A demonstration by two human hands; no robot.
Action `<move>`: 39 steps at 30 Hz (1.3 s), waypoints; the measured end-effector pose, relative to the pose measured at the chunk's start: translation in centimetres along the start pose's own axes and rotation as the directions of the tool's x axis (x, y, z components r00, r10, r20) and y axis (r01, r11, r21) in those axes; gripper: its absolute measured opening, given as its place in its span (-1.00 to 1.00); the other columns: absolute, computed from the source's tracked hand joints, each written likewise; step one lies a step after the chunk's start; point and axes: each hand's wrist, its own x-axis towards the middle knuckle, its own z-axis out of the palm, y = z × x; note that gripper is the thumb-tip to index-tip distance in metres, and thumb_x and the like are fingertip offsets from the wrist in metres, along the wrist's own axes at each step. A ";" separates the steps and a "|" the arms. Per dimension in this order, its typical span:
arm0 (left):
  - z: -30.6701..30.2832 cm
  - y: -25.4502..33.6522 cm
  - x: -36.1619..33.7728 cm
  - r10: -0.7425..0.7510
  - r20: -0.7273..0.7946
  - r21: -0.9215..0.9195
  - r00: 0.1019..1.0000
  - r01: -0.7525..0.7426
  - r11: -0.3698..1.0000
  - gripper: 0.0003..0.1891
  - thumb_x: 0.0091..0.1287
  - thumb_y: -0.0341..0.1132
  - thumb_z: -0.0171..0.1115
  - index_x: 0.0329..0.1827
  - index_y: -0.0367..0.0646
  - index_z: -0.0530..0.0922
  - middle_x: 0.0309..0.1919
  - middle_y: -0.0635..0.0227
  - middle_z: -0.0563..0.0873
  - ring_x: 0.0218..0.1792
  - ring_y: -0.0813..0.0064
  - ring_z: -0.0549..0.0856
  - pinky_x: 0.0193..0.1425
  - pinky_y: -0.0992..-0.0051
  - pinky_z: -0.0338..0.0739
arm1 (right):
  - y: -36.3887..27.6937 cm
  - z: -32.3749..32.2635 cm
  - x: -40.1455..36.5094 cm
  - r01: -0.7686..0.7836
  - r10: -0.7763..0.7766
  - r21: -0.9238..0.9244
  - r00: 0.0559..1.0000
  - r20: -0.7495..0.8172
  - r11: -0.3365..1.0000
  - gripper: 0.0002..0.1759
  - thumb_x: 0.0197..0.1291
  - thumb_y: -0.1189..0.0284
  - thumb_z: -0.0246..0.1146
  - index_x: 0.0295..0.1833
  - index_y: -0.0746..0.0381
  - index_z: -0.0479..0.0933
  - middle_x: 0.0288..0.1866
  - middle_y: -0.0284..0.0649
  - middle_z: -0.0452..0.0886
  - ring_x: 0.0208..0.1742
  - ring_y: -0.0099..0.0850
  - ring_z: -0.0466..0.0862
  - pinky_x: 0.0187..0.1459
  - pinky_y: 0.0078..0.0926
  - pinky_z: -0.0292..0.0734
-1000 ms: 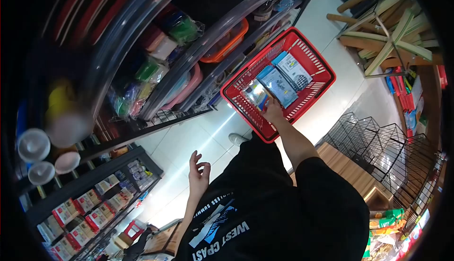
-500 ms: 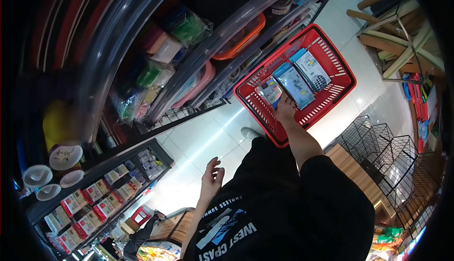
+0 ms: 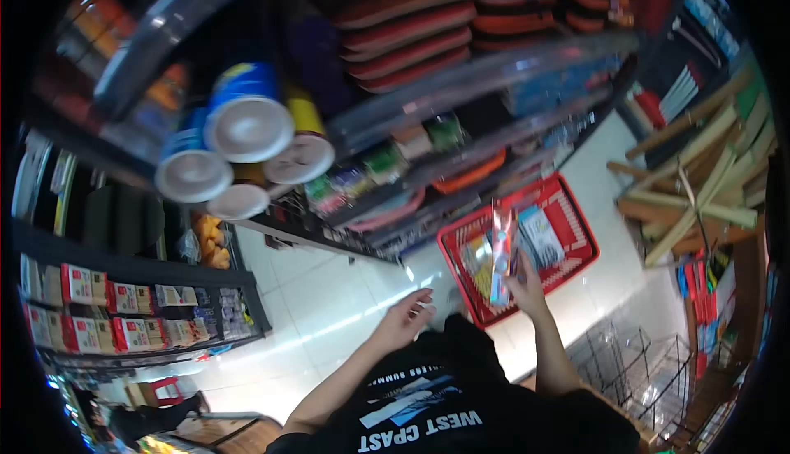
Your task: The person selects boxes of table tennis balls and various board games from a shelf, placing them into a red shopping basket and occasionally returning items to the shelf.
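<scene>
In my right hand (image 3: pixel 527 286) is a long, narrow printed box (image 3: pixel 501 250), held upright above the red shopping basket (image 3: pixel 581 259). My fingers close on its lower right side. In the basket lie a flat white-and-blue package (image 3: pixel 541 236) and a yellowish item (image 3: pixel 476 260), both blurred and partly behind the box. My left hand (image 3: pixel 406 320) hangs in front of my body, left of the basket, with nothing in it. Its fingers are loosely bent and apart.
Shelves with stacked orange-and-red items (image 3: pixel 407 38) run along the top. White-ended tubes (image 3: pixel 249 129) jut out at the upper left. Packaged goods (image 3: pixel 132 306) fill a low rack on the left. Wooden legs (image 3: pixel 691 199) and a black wire rack (image 3: pixel 638 372) stand on the right.
My right hand has come up out of the basket with the long box in it. My view has swung left, bringing the tubes closer. My left hand has risen a little.
</scene>
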 end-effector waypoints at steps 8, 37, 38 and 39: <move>-0.5 10.2 2.3 0.324 0.134 -0.424 0.937 -0.241 0.873 -0.07 0.34 -0.17 0.33 0.58 -0.08 -0.15 0.43 0.09 0.23 0.35 0.26 0.37 0.27 0.24 0.47 | -17.2 5.1 -4.4 0.247 -0.188 -0.188 0.941 0.283 0.951 -0.06 0.11 0.35 0.41 0.52 0.38 0.08 0.32 -0.09 0.41 0.20 -0.44 0.46 0.17 -0.46 0.40; -11.4 11.0 -4.6 0.659 -0.491 0.290 0.570 -0.606 0.741 -0.39 0.27 -0.45 0.28 0.38 -0.30 0.28 0.35 -0.02 0.37 0.15 0.21 0.58 0.13 0.41 0.56 | -62.9 14.8 11.3 0.725 -0.753 -0.686 0.419 0.507 -0.058 -0.15 0.02 0.04 0.32 0.41 0.21 0.35 0.09 0.00 0.62 0.03 -0.28 0.62 0.14 -0.43 0.47; -11.6 11.0 -4.6 0.647 -0.518 0.295 0.559 -0.593 0.749 -0.40 0.27 -0.45 0.28 0.37 -0.31 0.29 0.35 -0.04 0.36 0.15 0.18 0.58 0.12 0.40 0.56 | -63.8 15.5 13.0 0.734 -0.757 -0.677 0.408 0.510 -0.061 -0.15 0.02 0.04 0.32 0.41 0.21 0.35 0.09 0.00 0.62 0.03 -0.28 0.62 0.14 -0.43 0.47; -11.9 10.9 -4.5 0.637 -0.543 0.302 0.547 -0.581 0.756 -0.41 0.27 -0.44 0.29 0.36 -0.31 0.30 0.35 -0.06 0.36 0.14 0.16 0.58 0.11 0.40 0.57 | -64.7 16.3 14.6 0.712 -0.746 -0.698 0.423 0.514 -0.077 -0.13 -0.03 0.00 0.33 0.41 0.15 0.37 0.10 0.03 0.62 0.08 -0.19 0.62 0.15 -0.37 0.48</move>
